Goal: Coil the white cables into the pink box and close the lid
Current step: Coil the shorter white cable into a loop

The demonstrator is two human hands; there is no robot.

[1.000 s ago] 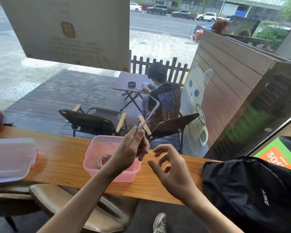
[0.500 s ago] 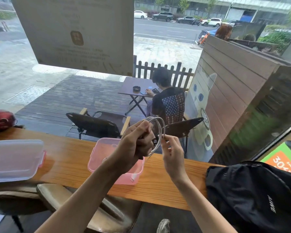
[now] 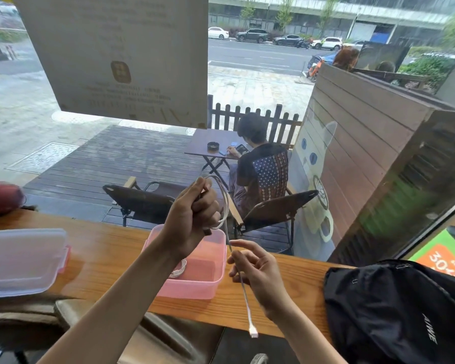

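The pink box [image 3: 195, 285] stands lidless on the wooden counter [image 3: 103, 248], with one coiled white cable [image 3: 179, 269] lying inside it. Above the box my left hand [image 3: 192, 219] is shut on a looped white cable [image 3: 225, 203]. The cable's free end runs down through the fingers of my right hand [image 3: 258, 274], just right of the box, and its plug [image 3: 253, 332] dangles below the counter's near edge. The clear lid with pink clips [image 3: 24, 261] lies on the counter at the far left.
A black backpack [image 3: 399, 311] lies on the counter at the right. A dark red helmet-like object [image 3: 3, 197] sits at the far left. A window runs behind the counter; a person sits outside. A padded stool [image 3: 142, 334] stands below the near edge.
My left hand has kept the loops raised above the box. My right hand has dropped from the loop down along the cable, so the free end now hangs straight with the plug below.
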